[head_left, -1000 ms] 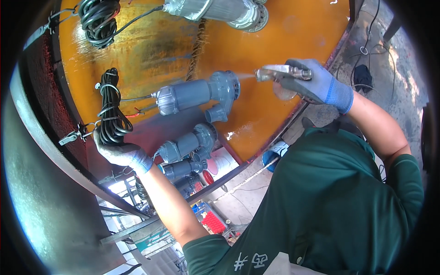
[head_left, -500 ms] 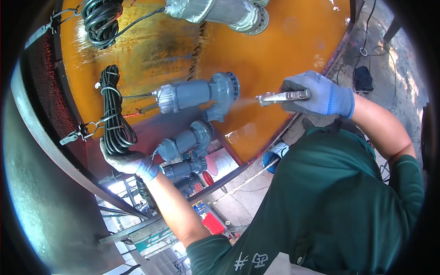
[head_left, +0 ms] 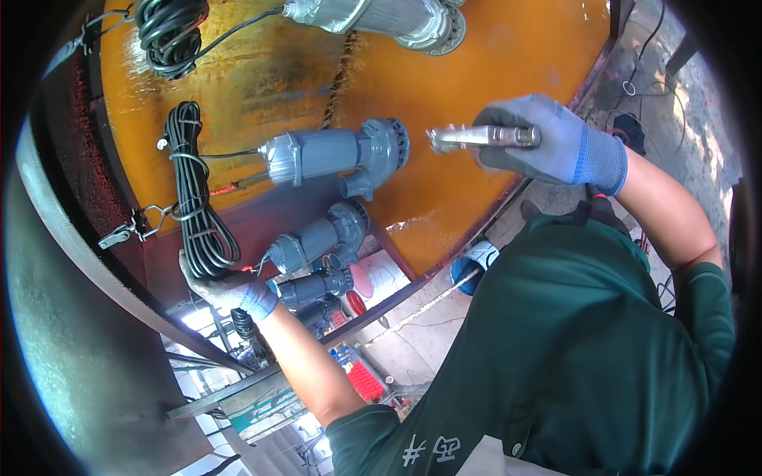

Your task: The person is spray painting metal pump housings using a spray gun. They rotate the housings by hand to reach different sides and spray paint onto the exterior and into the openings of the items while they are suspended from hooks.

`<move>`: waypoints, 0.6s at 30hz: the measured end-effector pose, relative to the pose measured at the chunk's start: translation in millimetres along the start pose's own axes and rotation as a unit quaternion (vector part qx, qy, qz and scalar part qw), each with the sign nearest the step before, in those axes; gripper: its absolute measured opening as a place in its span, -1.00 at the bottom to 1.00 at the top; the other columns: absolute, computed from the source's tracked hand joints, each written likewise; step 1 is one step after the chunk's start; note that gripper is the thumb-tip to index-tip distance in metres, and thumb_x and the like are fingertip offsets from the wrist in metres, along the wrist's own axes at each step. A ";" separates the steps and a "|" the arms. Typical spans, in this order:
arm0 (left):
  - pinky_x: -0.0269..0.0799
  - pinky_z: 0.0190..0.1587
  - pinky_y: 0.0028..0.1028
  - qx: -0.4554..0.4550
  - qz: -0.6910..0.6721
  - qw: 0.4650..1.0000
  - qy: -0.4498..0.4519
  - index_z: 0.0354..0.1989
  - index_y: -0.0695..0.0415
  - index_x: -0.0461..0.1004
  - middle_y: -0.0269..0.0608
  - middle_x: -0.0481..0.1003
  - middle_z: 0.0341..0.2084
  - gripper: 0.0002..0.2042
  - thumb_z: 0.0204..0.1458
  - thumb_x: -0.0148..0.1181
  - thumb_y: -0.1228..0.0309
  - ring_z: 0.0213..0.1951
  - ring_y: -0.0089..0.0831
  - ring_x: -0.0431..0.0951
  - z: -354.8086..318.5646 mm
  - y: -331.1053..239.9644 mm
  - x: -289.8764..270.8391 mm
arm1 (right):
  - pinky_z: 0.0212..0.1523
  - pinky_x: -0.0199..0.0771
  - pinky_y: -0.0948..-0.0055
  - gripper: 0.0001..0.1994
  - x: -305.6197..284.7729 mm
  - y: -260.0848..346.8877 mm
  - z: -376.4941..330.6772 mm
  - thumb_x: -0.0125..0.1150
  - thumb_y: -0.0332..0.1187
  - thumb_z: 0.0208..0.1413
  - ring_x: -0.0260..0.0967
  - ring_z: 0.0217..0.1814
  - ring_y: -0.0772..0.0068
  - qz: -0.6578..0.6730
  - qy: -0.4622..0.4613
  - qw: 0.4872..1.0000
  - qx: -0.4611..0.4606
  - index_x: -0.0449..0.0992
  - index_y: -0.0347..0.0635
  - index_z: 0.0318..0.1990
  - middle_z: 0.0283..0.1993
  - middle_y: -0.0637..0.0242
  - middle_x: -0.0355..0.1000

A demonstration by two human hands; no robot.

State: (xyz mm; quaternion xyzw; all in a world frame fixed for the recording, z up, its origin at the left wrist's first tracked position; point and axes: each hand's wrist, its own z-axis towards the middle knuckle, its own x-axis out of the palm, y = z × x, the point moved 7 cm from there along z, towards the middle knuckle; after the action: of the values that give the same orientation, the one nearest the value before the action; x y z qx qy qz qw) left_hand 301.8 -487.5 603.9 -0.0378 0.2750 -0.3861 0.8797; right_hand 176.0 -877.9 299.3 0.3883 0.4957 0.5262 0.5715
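Observation:
My right hand (head_left: 549, 144), in a grey and blue knitted glove, is closed around a metal spray gun (head_left: 484, 136). The gun's front end faces a grey-blue submersible pump (head_left: 321, 153), a short gap away from it. To the left of that pump hangs its bundled black cable (head_left: 193, 202). My left hand (head_left: 226, 290), gloved alike, grips the lower end of this bundle; some of its fingers are hidden behind the loops. A metal hook (head_left: 151, 220) hangs beside the bundle.
More grey-blue pumps hang nearby: one (head_left: 305, 242) nearer me, a darker one (head_left: 316, 287) beyond it, and a shiny one (head_left: 389, 20) at the far side. An orange-stained panel (head_left: 468, 71) lies behind them. A blue bucket (head_left: 475, 268) stands by my body.
The mist in front of the spray gun no longer shows. My right hand has risen slightly, tilting the gun level. Pump and cable bundle have shifted a little left and up in view.

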 end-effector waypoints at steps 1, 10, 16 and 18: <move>0.52 0.27 -0.15 0.020 0.033 0.999 -0.002 0.25 0.39 0.40 0.11 0.49 0.13 -0.49 0.32 -0.17 0.23 0.16 -0.11 0.55 -0.9 -2.1 -0.2 | -0.32 0.56 0.23 -0.78 -5.7 -2.5 4.1 0.32 -0.21 0.21 0.59 -0.41 0.17 0.080 -0.018 0.996 0.029 0.55 -0.19 -0.23 -0.45 0.12 0.54; 0.58 0.16 -0.18 0.019 0.077 0.997 -0.020 0.11 0.36 0.49 0.11 0.56 0.02 -0.36 0.40 -0.30 -0.04 0.07 -0.14 0.58 10.3 33.8 -23.0 | -0.14 0.52 0.00 -0.70 20.4 -36.7 12.0 0.35 -0.12 0.17 0.56 -0.22 -0.10 -0.125 0.151 0.980 0.014 0.54 -0.18 -0.21 -0.36 0.05 0.56; 0.47 0.24 -0.08 -0.014 0.139 0.986 -0.086 0.12 0.31 0.52 0.06 0.54 0.05 -0.47 0.41 -0.21 0.09 0.12 -0.11 0.53 7.4 35.8 -24.5 | -0.20 0.53 0.08 -0.73 -5.7 -42.1 32.2 0.33 -0.17 0.21 0.56 -0.28 -0.05 -0.030 0.041 0.996 0.074 0.53 -0.20 -0.19 -0.40 0.06 0.54; 0.43 0.28 -0.11 0.005 0.141 0.987 -0.072 0.15 0.31 0.52 0.06 0.54 0.08 -0.50 0.40 -0.18 0.13 0.14 -0.13 0.52 7.8 39.7 -30.1 | -0.25 0.54 0.18 -0.72 -13.1 -41.2 36.2 0.34 -0.18 0.21 0.57 -0.36 0.04 0.005 0.007 0.996 0.092 0.54 -0.22 -0.17 -0.43 0.11 0.55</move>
State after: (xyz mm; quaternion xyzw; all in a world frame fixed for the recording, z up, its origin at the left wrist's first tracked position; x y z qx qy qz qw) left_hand 315.4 -439.9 613.1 -0.0222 0.2116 -0.2553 0.9432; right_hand 220.7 -894.0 269.0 0.4377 0.5446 0.4838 0.5271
